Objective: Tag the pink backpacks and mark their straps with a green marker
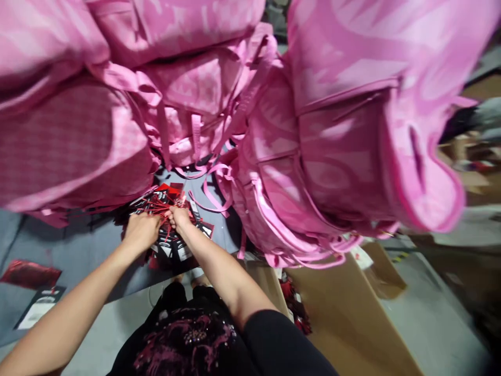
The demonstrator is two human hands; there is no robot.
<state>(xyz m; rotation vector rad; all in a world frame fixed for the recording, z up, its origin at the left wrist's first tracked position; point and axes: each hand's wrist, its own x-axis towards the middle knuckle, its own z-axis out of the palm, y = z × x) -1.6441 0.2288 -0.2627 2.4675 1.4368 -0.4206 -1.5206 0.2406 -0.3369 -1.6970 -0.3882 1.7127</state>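
Observation:
A heap of black and red hang tags (166,245) with thin red strings (156,207) lies on the grey table (94,237). Over its left side, my left hand (141,230) is closed with its fingers among the strings. My right hand (179,218) pinches red strings at the top of the heap, close beside the left one. How many strings each hand holds is too small to tell. Pink backpacks (270,156) stand around the heap, at the back and on both sides, their straps hanging down close to it.
A red foil packet (31,274) and a black-and-white tag (41,308) lie at the table's left. An open cardboard box (348,313) with red and black items (294,305) stands on the floor at right, below a large pink backpack (352,104) overhanging the table's edge.

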